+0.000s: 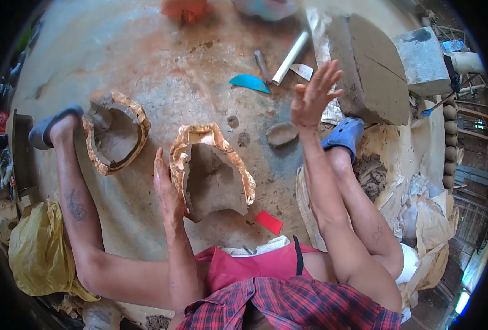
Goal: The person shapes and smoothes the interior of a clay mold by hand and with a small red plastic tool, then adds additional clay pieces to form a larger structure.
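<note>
My left hand (167, 181) is upright with its fingers stretched out, along the left edge of an arch-shaped mould piece (235, 157); whether it touches cannot be made out. This piece has a rough, pale orange-brown rim, and grey clay (211, 176) lines its inside. My right hand (314, 99) is raised with its fingers apart and holds nothing. It is nearest to a big block of grey clay (376, 71). A second mould piece (142, 124) with a similar rough rim and clay inside lies at the left, by my foot.
Ahead lie a teal scraper (249, 83), a white tube (291, 58), a short brown stick (262, 66) and a white scraper (302, 71). A clay lump (281, 134) and a red scraper (269, 223) lie nearer. A yellow plastic bag (40, 247) sits at the left.
</note>
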Demonstrator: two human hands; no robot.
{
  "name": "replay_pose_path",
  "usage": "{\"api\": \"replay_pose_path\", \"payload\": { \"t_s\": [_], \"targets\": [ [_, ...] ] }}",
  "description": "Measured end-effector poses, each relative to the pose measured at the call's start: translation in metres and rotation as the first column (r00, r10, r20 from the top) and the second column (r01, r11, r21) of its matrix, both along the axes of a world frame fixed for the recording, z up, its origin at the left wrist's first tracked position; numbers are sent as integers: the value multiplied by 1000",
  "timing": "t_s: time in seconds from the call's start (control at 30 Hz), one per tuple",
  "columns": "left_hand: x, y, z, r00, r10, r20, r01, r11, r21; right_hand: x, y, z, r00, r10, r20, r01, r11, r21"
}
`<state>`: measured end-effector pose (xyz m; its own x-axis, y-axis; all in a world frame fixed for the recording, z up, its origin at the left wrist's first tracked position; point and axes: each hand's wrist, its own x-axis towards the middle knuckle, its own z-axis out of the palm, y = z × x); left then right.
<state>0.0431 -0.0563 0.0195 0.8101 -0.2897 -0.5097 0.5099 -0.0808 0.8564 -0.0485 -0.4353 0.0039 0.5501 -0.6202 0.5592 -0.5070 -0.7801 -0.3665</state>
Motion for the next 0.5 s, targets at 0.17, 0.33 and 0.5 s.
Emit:
{"api": "replay_pose_path", "payload": {
  "t_s": [0.17,0.33,0.5],
  "targets": [
    [4,7,-23,999,-28,45,29,999,-21,-14,10,-46,958,59,-280,-69,997,-26],
    [-5,-14,-2,998,-33,58,35,999,-28,-32,34,-55,819,105,-564,8,981,195],
    [4,1,-14,999,-7,38,7,1000,-21,-5,35,-13,983,22,-180,-26,1000,-18]
  ]
}}
